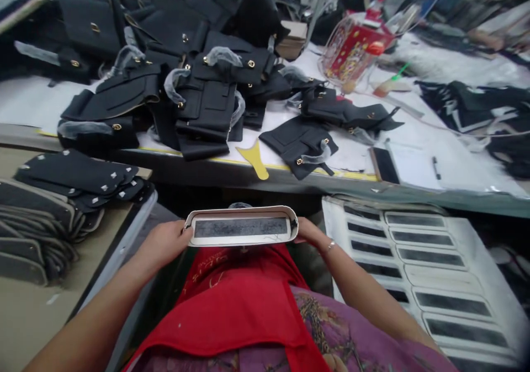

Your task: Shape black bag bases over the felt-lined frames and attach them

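A red apron (232,317) spreads nearest, its pale lettering too blurred to read, like the print on the red container (355,46) across the tabletop (25,99). Both arms reach forward, left hand (170,240) and right hand (308,232) gripping opposite ends of an oblong bag piece (242,228) above the apron.

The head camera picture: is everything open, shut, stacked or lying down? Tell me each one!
Left hand: holding one end
Right hand: holding the other end
Pale-rimmed case: held, open side facing the camera
Black bags: heaped
Bag handles: several wrapped in clear plastic
Black panels: stacked
Yellow piece: lying flat
Pen: lying down
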Demonstrator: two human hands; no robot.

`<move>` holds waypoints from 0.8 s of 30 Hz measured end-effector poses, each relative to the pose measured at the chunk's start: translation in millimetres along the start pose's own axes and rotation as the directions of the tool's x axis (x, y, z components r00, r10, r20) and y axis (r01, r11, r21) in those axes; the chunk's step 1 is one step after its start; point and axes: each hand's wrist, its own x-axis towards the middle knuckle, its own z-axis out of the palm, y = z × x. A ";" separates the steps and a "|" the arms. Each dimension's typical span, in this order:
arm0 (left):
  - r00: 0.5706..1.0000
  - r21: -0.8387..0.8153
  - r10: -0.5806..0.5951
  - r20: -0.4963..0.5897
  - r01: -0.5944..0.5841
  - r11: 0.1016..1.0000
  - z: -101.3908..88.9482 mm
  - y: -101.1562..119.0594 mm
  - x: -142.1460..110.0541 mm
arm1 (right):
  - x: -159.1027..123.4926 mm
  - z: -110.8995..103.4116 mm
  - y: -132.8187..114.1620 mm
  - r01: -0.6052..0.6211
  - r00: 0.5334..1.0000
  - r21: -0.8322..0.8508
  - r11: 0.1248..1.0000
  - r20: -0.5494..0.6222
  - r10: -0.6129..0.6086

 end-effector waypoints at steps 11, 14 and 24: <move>0.998 0.114 -0.002 -0.062 0.009 0.993 -0.5 3.1 -6.2 | -43.0 -5.7 -37.4 0.249 0.937 -0.766 0.593 0.036 -0.347; 0.997 0.086 -0.022 -0.072 0.028 0.996 1.5 2.3 -5.8 | -35.2 2.6 -29.0 0.322 0.931 -0.717 0.618 0.122 -0.344; 0.998 -0.078 0.010 -0.064 -0.015 0.997 0.0 -7.6 4.6 | -17.1 4.2 -20.9 0.307 0.949 -0.448 0.840 0.083 -0.303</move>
